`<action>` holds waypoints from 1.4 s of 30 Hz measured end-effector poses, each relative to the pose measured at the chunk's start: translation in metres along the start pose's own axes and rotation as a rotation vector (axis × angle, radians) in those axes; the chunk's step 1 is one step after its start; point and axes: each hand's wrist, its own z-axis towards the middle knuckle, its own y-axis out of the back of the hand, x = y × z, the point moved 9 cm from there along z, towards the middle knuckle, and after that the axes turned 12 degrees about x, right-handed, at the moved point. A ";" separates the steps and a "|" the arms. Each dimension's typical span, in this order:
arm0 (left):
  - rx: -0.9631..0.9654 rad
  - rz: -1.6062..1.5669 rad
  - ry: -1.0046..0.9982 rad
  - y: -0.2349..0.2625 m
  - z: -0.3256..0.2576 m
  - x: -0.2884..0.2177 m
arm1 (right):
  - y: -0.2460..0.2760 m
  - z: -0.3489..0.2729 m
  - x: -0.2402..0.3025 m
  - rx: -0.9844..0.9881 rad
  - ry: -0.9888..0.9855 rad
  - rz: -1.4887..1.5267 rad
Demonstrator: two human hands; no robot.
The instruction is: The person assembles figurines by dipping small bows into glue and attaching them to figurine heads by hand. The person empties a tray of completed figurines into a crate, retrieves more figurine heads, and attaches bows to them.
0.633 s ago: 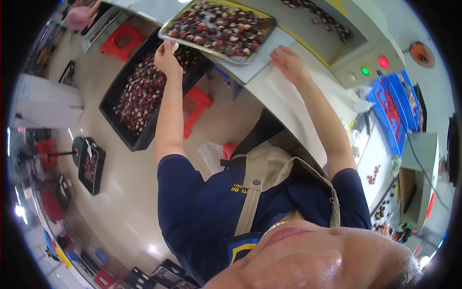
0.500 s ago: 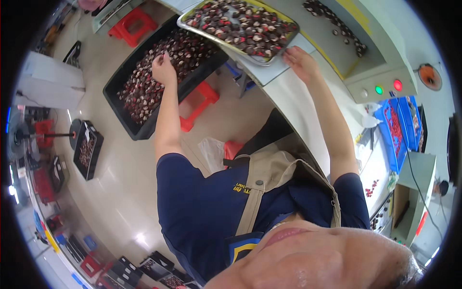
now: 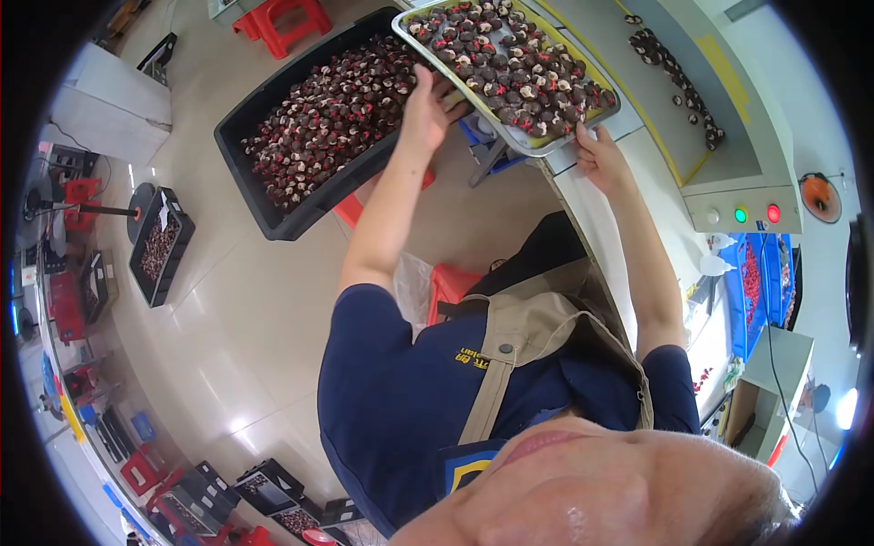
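The tray point(image 3: 510, 136), a shallow metal pan heaped with small dark brown pieces flecked red and pale, sits at the top of the view, tilted, and serves as the landmark here. The left hand point(image 3: 428, 100) meets the tray's left edge, palm against the rim and fingers point(image 3: 448, 89) spread along it, curled only loosely; whether they hook under the rim cannot be told. The right hand point(image 3: 596, 150) grips the tray's near corner, its fingers point(image 3: 583, 135) closed over the rim with the thumb on top. Left of the tray and lower, partly beneath its left edge, lies a big black bin point(image 3: 300, 209) full of the same dark and red pieces, standing on the floor point(image 3: 228, 318). Under the tray's near edge a red stool point(image 3: 446, 282) shows beside the person's arm. Right of the tray runs the grey worktop point(image 3: 637, 182), and on it, well right of the tray, a short row of the dark pieces point(image 3: 674, 82) lies in a yellow-edged lane. Beyond that, further right and lower, a panel carries a green button point(image 3: 740, 216) and a red button point(image 3: 773, 214). Far left of the tray, a smaller black bin point(image 3: 159, 246) holds more pieces on the floor. Another red stool point(image 3: 282, 18) stands above the big bin, left of the tray's far end.
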 end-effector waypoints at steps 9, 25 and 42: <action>-0.094 -0.237 -0.302 -0.015 -0.107 -0.054 | -0.112 -0.044 -0.033 0.140 0.007 -0.125; -0.358 -0.222 -0.451 0.119 -0.238 -0.103 | -0.270 -0.015 -0.082 0.334 -0.096 -0.095; -0.383 -0.487 -0.295 0.137 -0.195 -0.090 | -0.306 0.017 -0.042 0.370 -0.144 0.000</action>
